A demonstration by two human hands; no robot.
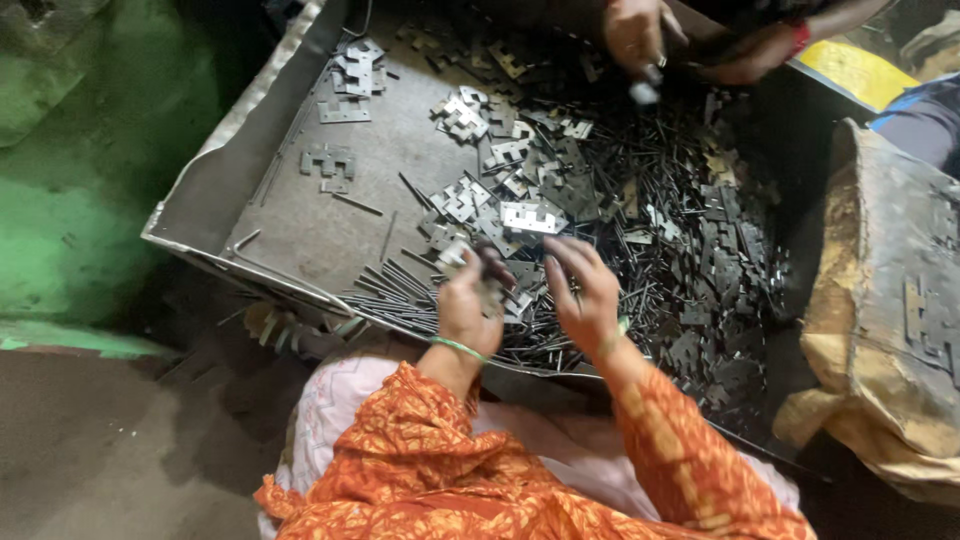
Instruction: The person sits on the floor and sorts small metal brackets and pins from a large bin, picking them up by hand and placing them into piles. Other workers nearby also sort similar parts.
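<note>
Head view shows the left hand point(466, 305) pinching a small hinge piece point(492, 290) at lower centre, the right hand point(585, 295) just beside it with fingers spread, and a bright hinge plate point(532, 216) lying crosswise just above both in the metal tray point(290, 215), nearer the right hand.

You are looking down at a dim work spot. Left of the metal tray point(215, 180) rises a green painted wall point(90, 180), patchy and stained. Below that wall lies a bare, dusty grey floor point(110, 450). Right of the tray slumps a worn brown sack point(890, 320).
</note>
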